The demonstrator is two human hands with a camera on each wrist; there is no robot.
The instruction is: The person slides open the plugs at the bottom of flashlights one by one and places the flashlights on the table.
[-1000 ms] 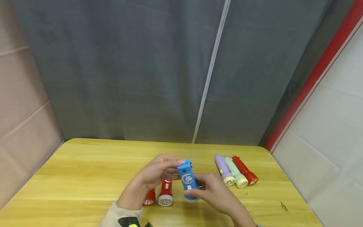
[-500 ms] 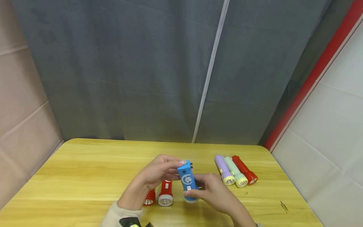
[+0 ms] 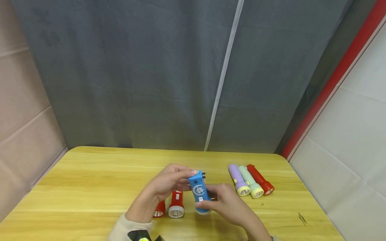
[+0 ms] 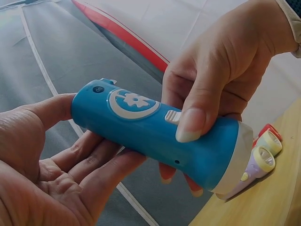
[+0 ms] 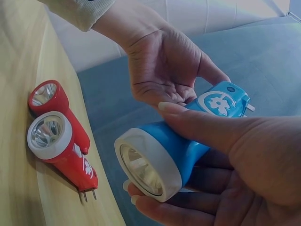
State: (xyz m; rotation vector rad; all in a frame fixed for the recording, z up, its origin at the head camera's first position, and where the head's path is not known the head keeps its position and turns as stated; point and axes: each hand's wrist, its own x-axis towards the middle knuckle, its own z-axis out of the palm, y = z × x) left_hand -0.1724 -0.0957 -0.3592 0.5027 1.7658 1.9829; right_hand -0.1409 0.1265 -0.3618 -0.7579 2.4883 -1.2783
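Note:
A blue flashlight (image 3: 197,184) with a white flower print is held tilted above the table, its white-rimmed lamp end pointing down and toward me. My right hand (image 3: 226,202) grips it near the lamp, the thumb beside the white slide switch (image 4: 173,117). At the tail, my left hand (image 3: 169,182) pinches the body between thumb and fingers. Metal plug prongs (image 5: 249,108) stick out of the tail end. Below the hands lie a red flashlight with a white rim (image 3: 176,211) and an all-red flashlight (image 3: 159,210), both partly hidden by the left hand.
On the right of the wooden table (image 3: 90,187), a purple flashlight (image 3: 238,179), a mint green flashlight (image 3: 250,180) and another red flashlight (image 3: 260,179) lie side by side. A grey curtain (image 3: 135,83) hangs behind. A dark mark (image 3: 302,219) shows on the tabletop.
The plug prongs stand out farther from the blue flashlight's tail than a second ago. Both hands keep almost the same place and hold.

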